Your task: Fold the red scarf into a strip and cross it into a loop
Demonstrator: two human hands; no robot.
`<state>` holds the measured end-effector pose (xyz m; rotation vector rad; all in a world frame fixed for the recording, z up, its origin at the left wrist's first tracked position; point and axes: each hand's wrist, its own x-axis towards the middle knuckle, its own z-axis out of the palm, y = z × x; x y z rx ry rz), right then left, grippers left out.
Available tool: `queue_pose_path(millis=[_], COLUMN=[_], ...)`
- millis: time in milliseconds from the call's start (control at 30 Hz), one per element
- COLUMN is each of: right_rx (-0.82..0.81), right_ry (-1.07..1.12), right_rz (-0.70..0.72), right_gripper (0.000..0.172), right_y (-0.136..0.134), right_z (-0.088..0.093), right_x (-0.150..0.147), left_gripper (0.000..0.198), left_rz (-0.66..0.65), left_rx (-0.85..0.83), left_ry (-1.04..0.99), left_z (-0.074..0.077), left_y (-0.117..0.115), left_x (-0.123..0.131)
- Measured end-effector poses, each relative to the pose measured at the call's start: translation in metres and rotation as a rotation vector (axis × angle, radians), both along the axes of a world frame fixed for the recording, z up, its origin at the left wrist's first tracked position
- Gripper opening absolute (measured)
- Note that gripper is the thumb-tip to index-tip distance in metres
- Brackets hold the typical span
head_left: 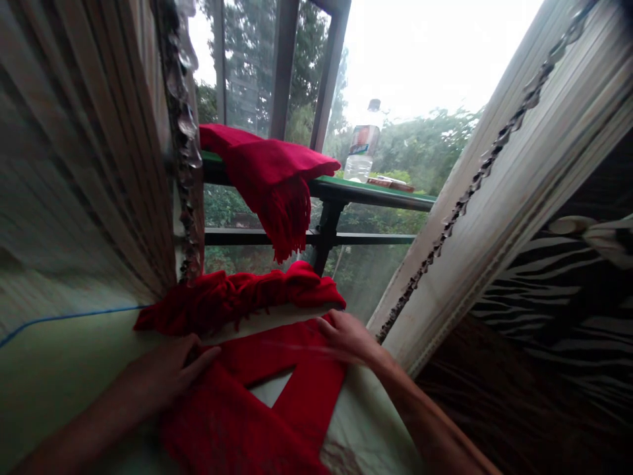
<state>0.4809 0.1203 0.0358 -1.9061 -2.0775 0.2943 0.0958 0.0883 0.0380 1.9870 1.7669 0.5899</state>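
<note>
Bare forearms (86, 435) come in right under us, and we're looking straight down them at the action! Our left hand (163, 373) lies spread, palm down, on a flat red cloth (232, 422), while our right hand (349, 338) rests its fingertips on that cloth's far edge. The hands are well apart, open, and clamped on nothing. That red cloth sits between and just below them, with a triangular gap showing the pale green sheet (64, 389) beneath it.

Just past the hands, touching the far edge of the flat cloth, we have a bunched red scarf (237, 300). Left of our left hand, a thin blue cord (64, 318) runs across the sheet. Over to the right of our right hand, there's a cream curtain (499, 204) with beaded trim, and beyond it a zebra-print fabric (558, 297).

Further out ahead of the hands, a fringed red scarf (270, 175) hangs draped over a green-topped ledge (380, 194). Along that ledge to the right stand a plastic water bottle (362, 146) and a flat brown packet (390, 183), with trees (410, 148) beyond the glass!
</note>
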Motion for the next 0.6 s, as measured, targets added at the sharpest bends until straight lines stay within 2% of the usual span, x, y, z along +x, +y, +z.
queue_pose_path(millis=[167, 267, 367, 433, 500, 533, 600], right_rx=[-0.001, -0.039, -0.017, 0.069, 0.161, 0.189, 0.189], right_ry=[0.060, 0.070, 0.035, 0.006, -0.006, -0.007, -0.027], right_rz=[0.046, 0.080, 0.075, 0.055, 0.081, 0.122, 0.256], right_gripper=[0.045, 0.049, 0.045, 0.041, 0.046, 0.049, 0.054], right_y=[0.008, 0.010, 0.003, -0.006, -0.017, -0.022, -0.030], right_z=[-0.003, -0.004, 0.001, 0.008, 0.014, 0.015, 0.013], right_x=[-0.012, -0.022, -0.037, -0.048, -0.057, -0.060, -0.063], left_gripper=[0.058, 0.060, 0.058, 0.054, 0.051, 0.050, 0.048], left_rz=[0.026, 0.020, 0.022, 0.082, 0.111, 0.078, -0.080], left_rx=[-0.007, -0.051, -0.097, -0.043, 0.095, 0.174, 0.302], left_ry=[-0.175, -0.252, -0.159, -0.039, 0.033, 0.042, 0.022], left_z=[0.014, 0.013, 0.008, 0.009, 0.014, 0.016, 0.017], left_y=[-0.007, -0.011, -0.019, -0.026, -0.032, -0.035, -0.040], left_x=[-0.003, -0.021, -0.039, -0.044, -0.043, -0.042, -0.038])
